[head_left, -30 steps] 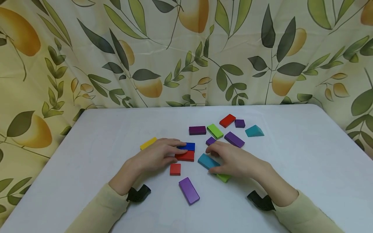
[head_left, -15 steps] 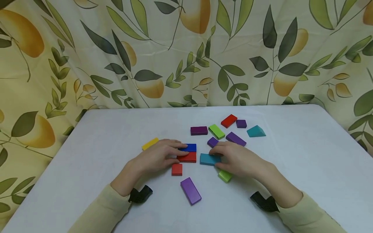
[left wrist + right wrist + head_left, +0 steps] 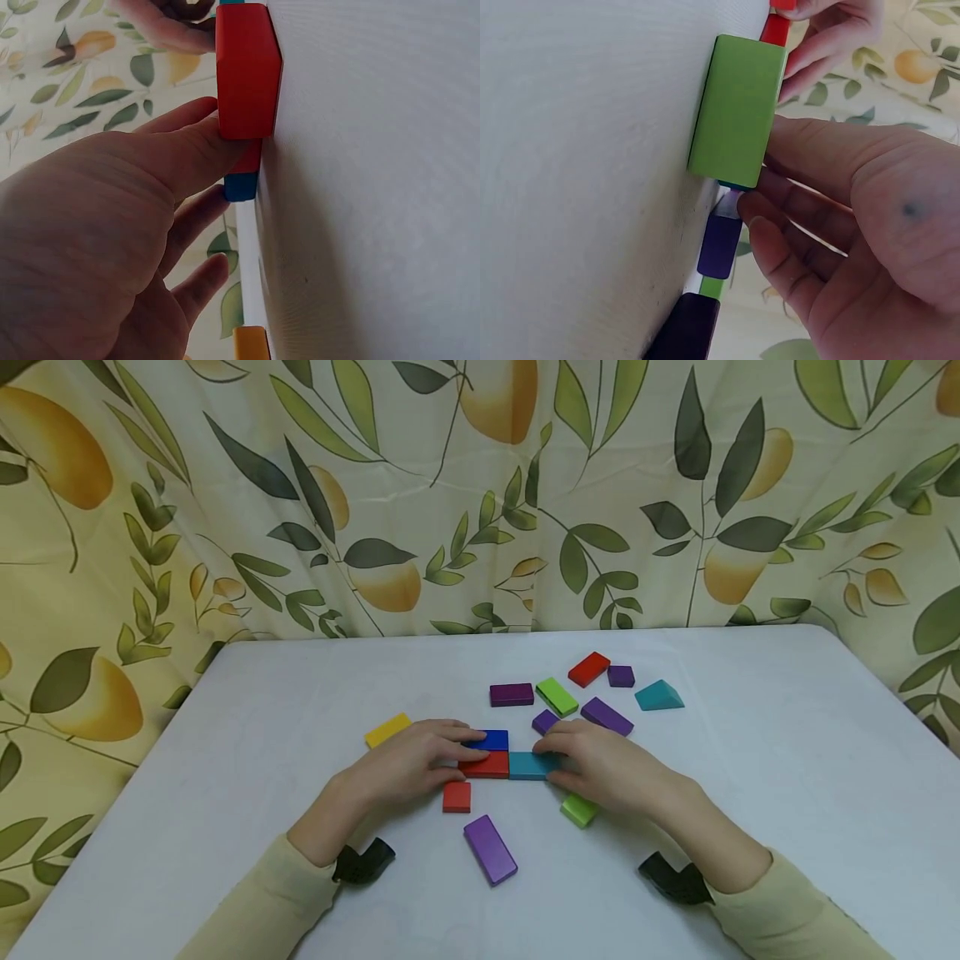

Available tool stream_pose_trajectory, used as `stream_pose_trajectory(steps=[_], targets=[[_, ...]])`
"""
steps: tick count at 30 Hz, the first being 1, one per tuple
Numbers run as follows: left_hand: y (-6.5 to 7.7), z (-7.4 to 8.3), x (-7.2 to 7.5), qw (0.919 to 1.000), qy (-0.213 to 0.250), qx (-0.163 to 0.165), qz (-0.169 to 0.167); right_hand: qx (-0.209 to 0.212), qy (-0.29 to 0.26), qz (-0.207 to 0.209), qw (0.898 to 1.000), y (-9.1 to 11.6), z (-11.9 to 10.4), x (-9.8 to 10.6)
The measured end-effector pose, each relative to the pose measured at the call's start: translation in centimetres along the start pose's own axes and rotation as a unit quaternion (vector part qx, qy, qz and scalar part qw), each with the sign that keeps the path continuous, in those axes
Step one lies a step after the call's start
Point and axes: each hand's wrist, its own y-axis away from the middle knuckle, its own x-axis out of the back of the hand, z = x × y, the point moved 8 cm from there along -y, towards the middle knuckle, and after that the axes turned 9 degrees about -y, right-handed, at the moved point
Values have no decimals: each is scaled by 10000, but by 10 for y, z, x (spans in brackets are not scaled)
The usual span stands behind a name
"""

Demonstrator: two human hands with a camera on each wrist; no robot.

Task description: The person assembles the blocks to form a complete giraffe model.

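My left hand (image 3: 405, 756) lies over a red rectangular block (image 3: 491, 767) and a blue block (image 3: 497, 739) set side by side. Its thumb is at the red block's near edge, fingers spread across both. With thumb and fingertips, my right hand (image 3: 607, 764) pinches a teal block (image 3: 528, 766), whose left end meets the red block's right end. In front of the left thumb sits a small red square block (image 3: 247, 75), large in the left wrist view. A lime green block (image 3: 739, 112) lies just in front of the right hand and hides the teal block's near side in the right wrist view.
A violet block (image 3: 491, 850) lies nearest me on the white table (image 3: 225, 860). Beyond the left hand is a yellow block (image 3: 386, 730). Behind the right hand lie several purple, green and red blocks, plus a teal triangular block (image 3: 659, 696). A patterned curtain (image 3: 465, 527) hangs behind.
The right hand has turned the slanted teal block straight and slid it left against the red block's end. The left hand has stayed on the red and blue blocks.
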Motion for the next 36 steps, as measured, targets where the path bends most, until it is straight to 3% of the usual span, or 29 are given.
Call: stream_pose_trajectory(steps=[15,19,24,30,36], targets=[[0,-1,-1,9999,34,-62,90,-8,-61,111,9999,0,2,4],[0,-1,-1,9999,54,-77,88,-50,-129,414,9990,1,8,13],[1,0,0,9999,87,-91,96,-111,187,702,9973,1,16,21],[2,1,1,9999,103,-72,88,-295,324,636,9970,0,23,21],[1,2,2,9998,77,-127,138,-74,85,609,9981,-4,24,20]])
